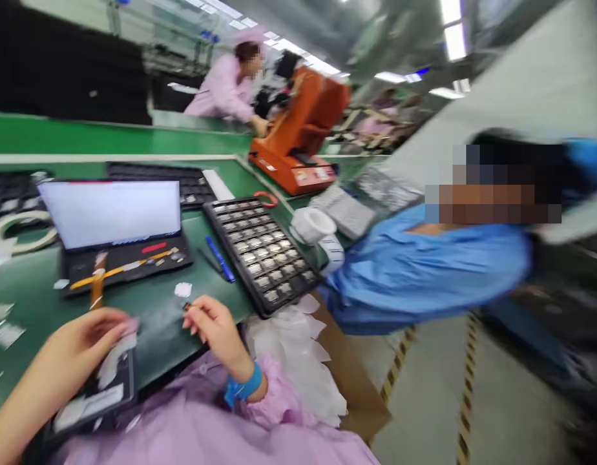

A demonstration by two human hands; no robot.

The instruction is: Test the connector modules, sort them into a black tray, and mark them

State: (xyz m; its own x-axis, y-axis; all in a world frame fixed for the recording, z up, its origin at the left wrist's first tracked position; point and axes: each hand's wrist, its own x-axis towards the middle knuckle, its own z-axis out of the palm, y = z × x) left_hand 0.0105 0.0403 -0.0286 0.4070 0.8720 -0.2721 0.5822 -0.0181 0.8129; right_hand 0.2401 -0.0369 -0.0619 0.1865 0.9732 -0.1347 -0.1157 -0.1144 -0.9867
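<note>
My left hand (92,339) is closed over the lower left of the bench, thumb and fingertips pressed together. Blur hides what they may hold. Under it lies a dark tray (128,378) with whitish strips (97,400). A small dark part (187,307) is pinched in my right hand (214,326), which wears a blue wrist strap (245,385). Just above that hand is a small white piece (183,290) on the green bench. Farther back stands a lit screen (114,213) with a black base (128,271), where an orange-yellow flex strip (124,268) lies.
Right of the screen is a black compartment tray (262,248) of silvery parts, beside a blue pen (219,258). A white tape roll (314,225) and an orange machine (303,129) stand beyond. A person in blue (424,278) is close at right; another in pink (225,87) reaches toward the machine.
</note>
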